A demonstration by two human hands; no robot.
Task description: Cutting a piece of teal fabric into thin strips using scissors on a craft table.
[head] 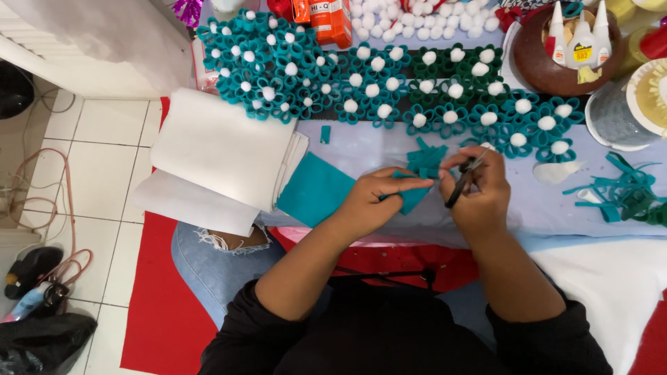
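Observation:
My left hand (372,198) pinches a small piece of teal felt (415,197) just above the table's front edge. My right hand (479,191) grips black scissors (462,182), their blades pointing toward that felt piece. A larger teal felt sheet (316,187) lies flat just left of my left hand. Cut teal strips (425,158) sit right behind my fingers.
Rows of teal felt flowers with white pompom centres (389,87) cover the back of the table. A folded stack of white felt (222,156) overhangs the left edge. A brown bowl with glue bottles (570,45) stands back right; teal scraps (625,198) lie at right.

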